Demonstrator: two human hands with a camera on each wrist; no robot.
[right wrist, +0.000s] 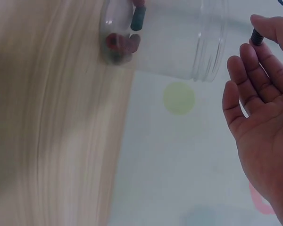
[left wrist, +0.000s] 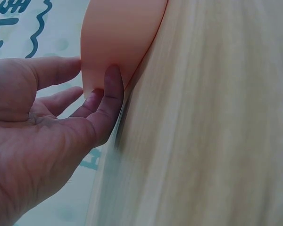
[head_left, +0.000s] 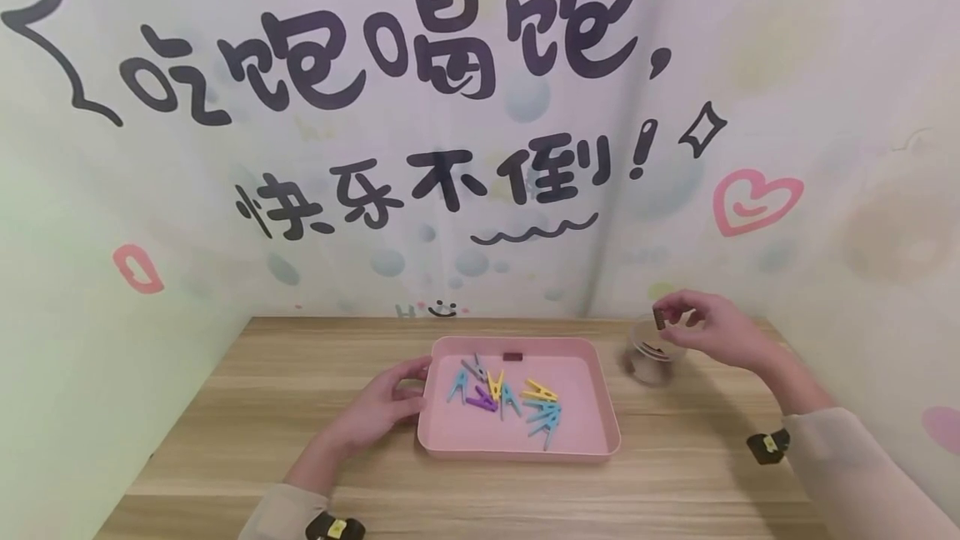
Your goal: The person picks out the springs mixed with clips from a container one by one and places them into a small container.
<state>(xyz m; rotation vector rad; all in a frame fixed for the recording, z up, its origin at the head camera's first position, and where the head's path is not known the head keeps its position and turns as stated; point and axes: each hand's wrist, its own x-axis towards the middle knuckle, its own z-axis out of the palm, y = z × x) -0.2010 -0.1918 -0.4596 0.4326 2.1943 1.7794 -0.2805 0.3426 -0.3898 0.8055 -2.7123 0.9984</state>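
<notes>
My right hand (head_left: 708, 323) pinches a small dark ridged cylinder (right wrist: 257, 37) between thumb and fingertip. It is held just over the mouth of a clear jar (head_left: 649, 363), which has several small dark and reddish pieces (right wrist: 120, 43) inside at its bottom. On the left, my left hand (head_left: 382, 404) rests its fingers against the outer wall of a pink tray (head_left: 517, 449). In the tray lie several clothespins: blue (head_left: 458, 387), yellow (head_left: 540, 391), purple (head_left: 481, 399) and grey (head_left: 474, 368). A small dark brown piece (head_left: 513, 357) lies near the tray's back wall.
A wood-grain table (head_left: 315, 390) carries the tray and jar. Behind it hangs a pale printed curtain (head_left: 337, 282) with large dark lettering, close to the table's back edge. The jar stands to the right of the tray, near that edge.
</notes>
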